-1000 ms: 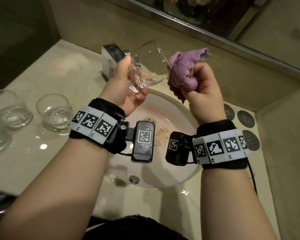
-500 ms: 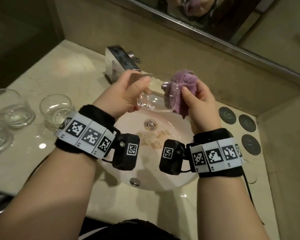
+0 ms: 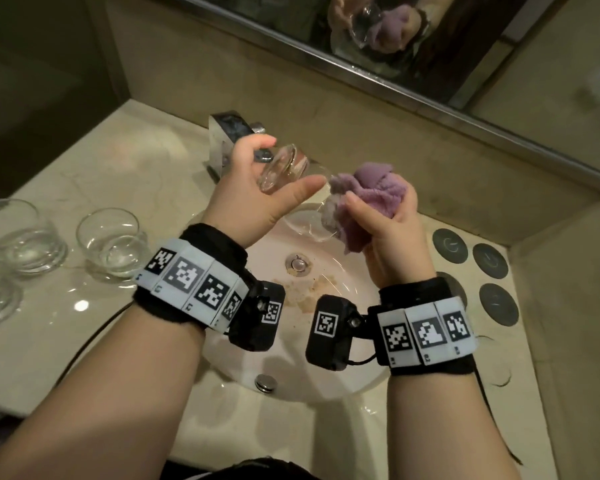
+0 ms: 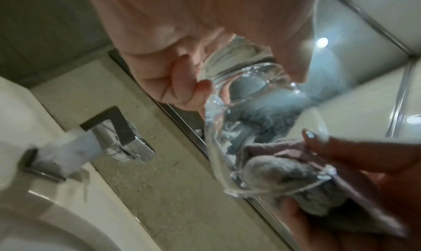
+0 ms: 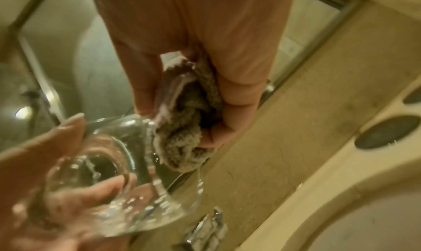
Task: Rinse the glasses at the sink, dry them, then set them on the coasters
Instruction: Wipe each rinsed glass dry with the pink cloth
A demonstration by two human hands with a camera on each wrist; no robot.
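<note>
While we work over the round white ceramic basin point(image 3: 343, 372) set in the glossy beige stone counter point(image 3: 94, 174), our left hand point(image 3: 253, 199) curls round the thick base of a clear, wet tumbler glass point(image 3: 291, 164), tipped sideways above the drain. It should feel heavy-bottomed, slick and breakable, so the base is the safest hold. Our right hand point(image 3: 392, 230) clutches a soft, fuzzy purple cloth point(image 3: 368, 188), seemingly pushed into the rim.

Glasses point(image 3: 111, 242) stand left of the sink point(image 3: 343, 379), coasters point(image 3: 489, 260) right, faucet point(image 3: 227, 140) behind it
</note>
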